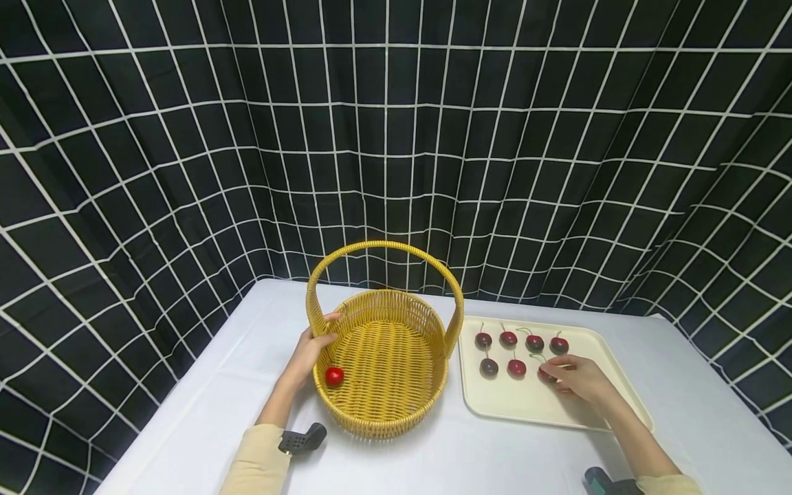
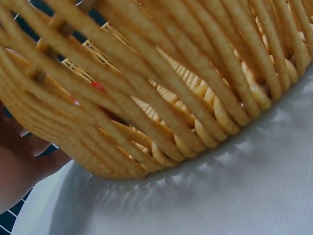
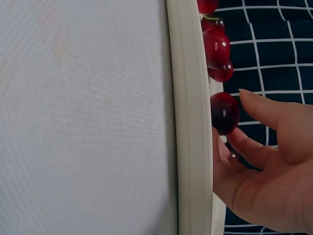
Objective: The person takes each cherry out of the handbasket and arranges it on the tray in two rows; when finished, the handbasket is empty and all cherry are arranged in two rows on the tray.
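My left hand (image 1: pixel 307 352) grips the left side of a yellow wicker basket (image 1: pixel 386 423) near the foot of its tall handle, with fingertips over the rim. A round red fruit (image 1: pixel 334 376) lies inside at the left wall. Over the tray to the right, my right hand (image 1: pixel 577 377) reaches around a dark red cherry (image 3: pixel 225 113) at the near row's right end. Its fingers touch the cherry from one side, while the thumb stands slightly apart in the right wrist view. Other stemmed cherries (image 1: pixel 516 368) lie in two rows beside it.
The cream tray (image 1: pixel 513 407) with a raised rim lies right of the basket on a white-covered table (image 1: pixel 433 454). A black curtain with white grid lines (image 1: pixel 396 151) surrounds the table's back and sides.
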Available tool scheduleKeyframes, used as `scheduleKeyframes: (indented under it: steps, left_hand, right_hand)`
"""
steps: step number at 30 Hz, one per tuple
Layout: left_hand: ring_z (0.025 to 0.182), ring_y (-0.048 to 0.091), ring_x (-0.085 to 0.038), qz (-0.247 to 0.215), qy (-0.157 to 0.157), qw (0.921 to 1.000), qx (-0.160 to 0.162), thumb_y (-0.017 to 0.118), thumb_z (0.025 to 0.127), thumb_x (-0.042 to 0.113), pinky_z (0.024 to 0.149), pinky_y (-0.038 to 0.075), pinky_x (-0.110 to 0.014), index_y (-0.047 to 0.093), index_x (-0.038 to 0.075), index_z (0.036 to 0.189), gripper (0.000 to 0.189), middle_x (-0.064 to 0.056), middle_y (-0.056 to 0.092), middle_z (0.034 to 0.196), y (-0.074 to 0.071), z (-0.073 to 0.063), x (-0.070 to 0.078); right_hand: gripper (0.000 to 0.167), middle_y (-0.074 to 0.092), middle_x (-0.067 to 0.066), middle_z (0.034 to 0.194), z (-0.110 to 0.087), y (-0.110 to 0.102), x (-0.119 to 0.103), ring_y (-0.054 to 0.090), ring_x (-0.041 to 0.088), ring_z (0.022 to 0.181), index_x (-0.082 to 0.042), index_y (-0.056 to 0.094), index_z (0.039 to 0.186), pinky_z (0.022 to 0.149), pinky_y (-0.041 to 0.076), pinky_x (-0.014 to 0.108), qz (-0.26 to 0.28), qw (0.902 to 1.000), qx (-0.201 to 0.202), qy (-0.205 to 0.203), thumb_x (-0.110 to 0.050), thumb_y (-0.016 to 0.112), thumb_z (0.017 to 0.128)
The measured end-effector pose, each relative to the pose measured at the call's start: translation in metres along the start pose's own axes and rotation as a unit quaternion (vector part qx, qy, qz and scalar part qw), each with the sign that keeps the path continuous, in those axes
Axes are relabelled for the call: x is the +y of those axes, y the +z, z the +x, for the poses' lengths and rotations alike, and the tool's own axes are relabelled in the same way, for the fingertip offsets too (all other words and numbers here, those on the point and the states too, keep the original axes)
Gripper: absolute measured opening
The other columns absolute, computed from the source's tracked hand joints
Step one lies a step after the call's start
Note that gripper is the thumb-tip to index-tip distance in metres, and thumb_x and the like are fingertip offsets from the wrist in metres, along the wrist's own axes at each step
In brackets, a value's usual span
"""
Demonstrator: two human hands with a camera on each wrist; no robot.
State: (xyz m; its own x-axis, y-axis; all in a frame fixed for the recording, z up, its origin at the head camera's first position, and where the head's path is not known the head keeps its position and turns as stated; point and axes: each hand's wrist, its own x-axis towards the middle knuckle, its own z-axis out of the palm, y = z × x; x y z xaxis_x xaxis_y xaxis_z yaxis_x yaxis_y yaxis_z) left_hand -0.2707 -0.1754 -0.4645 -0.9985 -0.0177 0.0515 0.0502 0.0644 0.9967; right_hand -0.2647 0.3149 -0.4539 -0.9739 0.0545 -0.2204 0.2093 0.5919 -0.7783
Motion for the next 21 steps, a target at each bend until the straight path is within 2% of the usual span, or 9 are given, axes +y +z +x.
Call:
scheduleKeyframes:
  steps: [7, 13, 16, 17, 20, 21]
  left_hand:
    - [0.13, 0.038, -0.031, -0.004, -0.001, 1.0, -0.003, 0.049, 0.09, 0.005, 0.11, 0.021, -0.048, 0.048, 0.006, 0.137, 0.047, -0.017, 0.043, 0.143, 0.0, 0.0, 0.0]
    - [0.128, 0.038, -0.035, -0.013, -0.001, 0.9999, -0.01, 0.047, 0.092, 0.004, 0.108, 0.024, -0.047, 0.045, 0.002, 0.139, 0.047, -0.021, 0.04, 0.143, 0.001, -0.006, 0.006]
    - [0.129, 0.038, -0.035, -0.015, -0.003, 0.9998, -0.01, 0.047, 0.092, 0.003, 0.108, 0.024, -0.048, 0.044, 0.002, 0.139, 0.047, -0.021, 0.04, 0.143, 0.001, -0.006, 0.006]
    - [0.129, 0.038, -0.035, -0.015, -0.002, 0.9999, -0.007, 0.047, 0.092, 0.004, 0.108, 0.023, -0.048, 0.045, 0.004, 0.139, 0.047, -0.02, 0.04, 0.143, 0.001, -0.003, 0.003]
    - [0.127, 0.04, -0.034, -0.012, -0.002, 0.9999, -0.004, 0.048, 0.091, 0.004, 0.108, 0.024, -0.049, 0.047, 0.005, 0.138, 0.047, -0.02, 0.042, 0.142, 0.001, -0.003, 0.002]
    - [0.126, 0.04, -0.035, -0.01, -0.001, 0.9999, -0.004, 0.048, 0.09, 0.004, 0.107, 0.024, -0.049, 0.047, 0.005, 0.137, 0.047, -0.02, 0.043, 0.142, 0.001, -0.003, 0.002]
  right_hand:
    - [0.073, 0.053, 0.031, 0.111, -0.002, -0.004, -0.001, 0.059, 0.016, 0.079, 0.019, 0.034, 0.131, 0.07, 0.055, 0.027, 0.017, 0.9994, -0.017, 0.026, -0.043, 0.052, 0.095]
    - [0.077, 0.05, 0.034, 0.114, -0.002, -0.012, 0.007, 0.06, 0.012, 0.079, 0.02, 0.026, 0.136, 0.074, 0.055, 0.029, 0.096, 0.9935, -0.045, 0.042, -0.047, 0.038, 0.1]
    - [0.079, 0.06, 0.023, 0.103, -0.005, -0.018, 0.009, 0.062, 0.011, 0.077, 0.02, 0.027, 0.135, 0.073, 0.056, 0.031, 0.123, 0.9903, -0.048, 0.043, -0.049, 0.034, 0.099]
    - [0.079, 0.061, 0.019, 0.1, -0.006, -0.02, 0.008, 0.062, 0.011, 0.077, 0.02, 0.028, 0.135, 0.074, 0.056, 0.031, 0.129, 0.9894, -0.051, 0.043, -0.05, 0.033, 0.099]
    - [0.078, 0.062, 0.007, 0.095, -0.011, -0.026, 0.006, 0.064, 0.013, 0.079, 0.02, 0.03, 0.134, 0.074, 0.056, 0.032, 0.153, 0.9856, -0.061, 0.038, -0.05, 0.032, 0.1]
    - [0.078, 0.062, 0.007, 0.096, -0.012, -0.027, 0.005, 0.064, 0.014, 0.08, 0.02, 0.032, 0.133, 0.074, 0.056, 0.032, 0.158, 0.9846, -0.066, 0.036, -0.05, 0.032, 0.1]
